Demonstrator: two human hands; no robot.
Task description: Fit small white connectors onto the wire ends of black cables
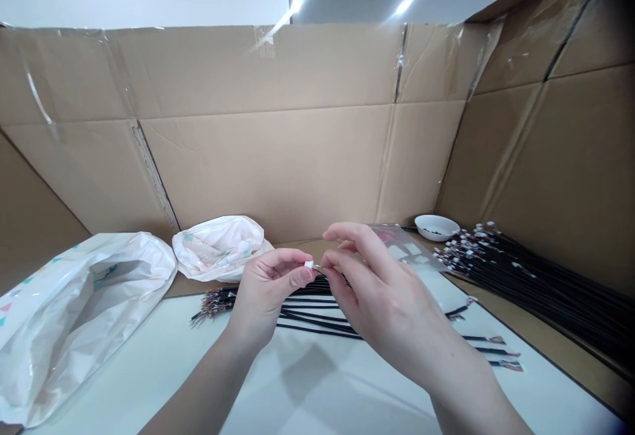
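Note:
My left hand (268, 293) pinches a small white connector (309, 264) between thumb and fingertips. My right hand (381, 296) meets it from the right, fingers closed in a pinch on the end of a thin wire right at the connector. Both hands hover above a bundle of black cables (297, 306) with bare coloured wire ends, lying on the white table (317, 389).
Two white plastic bags (74, 309) (218, 246) lie at the left. A large pile of black cables with white connectors (536, 276) and a small white bowl (436, 226) sit at the right. Cardboard walls (297, 151) enclose the back and sides. A clear packet (407, 250) lies behind my right hand.

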